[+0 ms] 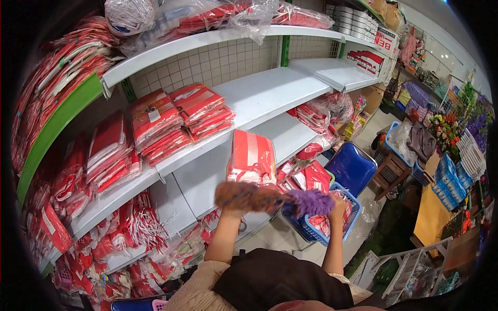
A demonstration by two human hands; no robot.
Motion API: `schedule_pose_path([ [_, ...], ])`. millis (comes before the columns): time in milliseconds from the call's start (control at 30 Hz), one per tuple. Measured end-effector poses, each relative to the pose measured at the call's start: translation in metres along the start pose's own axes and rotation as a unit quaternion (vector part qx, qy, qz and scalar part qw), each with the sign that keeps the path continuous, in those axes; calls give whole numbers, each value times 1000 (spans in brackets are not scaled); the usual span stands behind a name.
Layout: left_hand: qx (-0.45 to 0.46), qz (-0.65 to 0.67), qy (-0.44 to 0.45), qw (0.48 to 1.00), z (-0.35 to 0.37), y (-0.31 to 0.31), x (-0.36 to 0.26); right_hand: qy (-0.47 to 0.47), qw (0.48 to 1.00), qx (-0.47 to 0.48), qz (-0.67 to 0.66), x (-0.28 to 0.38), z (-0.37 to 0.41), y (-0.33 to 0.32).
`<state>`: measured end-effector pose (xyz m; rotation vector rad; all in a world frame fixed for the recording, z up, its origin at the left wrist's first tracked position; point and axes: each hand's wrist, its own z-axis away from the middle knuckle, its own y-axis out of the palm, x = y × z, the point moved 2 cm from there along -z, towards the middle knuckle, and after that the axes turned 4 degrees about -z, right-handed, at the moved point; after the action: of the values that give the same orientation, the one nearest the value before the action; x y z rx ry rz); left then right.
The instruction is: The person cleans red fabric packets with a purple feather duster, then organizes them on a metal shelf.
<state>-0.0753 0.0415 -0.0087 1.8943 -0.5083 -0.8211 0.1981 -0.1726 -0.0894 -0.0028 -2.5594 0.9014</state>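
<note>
Feather duster [270, 199], brown fluff at its 9 o'clock end and purple at its 3 o'clock end, hangs crosswise in front of me, just below a red-and-white packet [252, 155] standing on the lower shelf [205, 179]. My right hand [340, 207] has its grip closed around the purple end. My left hand [232, 211] goes up into the brown fluff, and I cannot tell whether that grip is closed. To work well here, I judge, light strokes matter: the fluff should brush the plastic wrap without tipping the upright packet. At 10 o'clock, stacks of red packets [179, 119] sit on the white shelf above [270, 93]. At 5 o'clock a blue basket [306, 231] of more packets stands on the floor, with a blue stool [353, 166] beyond it. Farther off at 3 o'clock the shop aisle shows flowers [448, 129] and stacked goods.
</note>
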Motion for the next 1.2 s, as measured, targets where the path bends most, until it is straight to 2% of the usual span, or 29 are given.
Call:
schedule_pose_path([
  [133, -17, -2, 7, 1000, -3, 0, 3, 42, 997, 67, 19, 1, -11, 19],
  [233, -17, -6, 8, 1000, -7, 3, 5, 105, 983, 88, 119, -30, -19, 37],
  [367, -24, -12, 22, 999, -14, 13, 7, 182, 982, 28, -32, 9, -88, 21],
  [400, -26, -15, 30, 999, -16, 16, 7, 180, 982, 55, -30, 2, -102, 29],
  [500, -36, -23, 52, 998, -24, 24, 7, 147, 981, 66, -107, 34, -156, 30],
  [633, -66, -43, 106, 991, -31, 33, 8, 26, 990, 123, -65, 64, -230, 58],
  [733, -110, -83, 163, 977, -30, 40, 11, -75, 992, 95, -27, 97, -276, 68],
  [767, -123, -87, 181, 972, -29, 48, 11, -78, 990, 117, -24, 104, -286, 73],
  [800, -122, 7, 147, 982, -27, 58, 14, -82, 987, 140, -21, 111, -294, 79],
  [833, -128, 15, 150, 980, -26, 63, 14, -86, 983, 162, -19, 118, -297, 84],
  [867, -134, 23, 153, 979, -25, 67, 14, -38, 969, 235, -64, 134, -297, 75],
  [900, -139, 32, 157, 977, -25, 68, 13, -78, 977, 188, -60, 145, -292, 68],
  [967, -79, 12, 178, 981, -20, 60, 10, -155, 982, 91, -55, 159, -267, 55],
  [1000, -47, 1, 189, 981, -19, 59, 8, -128, 979, 90, -129, 168, -255, 47],
  [1033, -60, -7, 203, 977, -18, 64, 6, -101, 970, 89, -202, 175, -240, 42],
  [1100, -84, -22, 231, 969, -17, 81, 4, -27, 919, 118, -376, 183, -207, 44],
  [1167, -85, -19, 243, 966, -18, 90, 3, 122, 790, 286, -529, 198, -184, 43],
  [1200, -87, -17, 249, 964, -17, 93, 2, 114, 751, 294, -580, 197, -174, 61],
])
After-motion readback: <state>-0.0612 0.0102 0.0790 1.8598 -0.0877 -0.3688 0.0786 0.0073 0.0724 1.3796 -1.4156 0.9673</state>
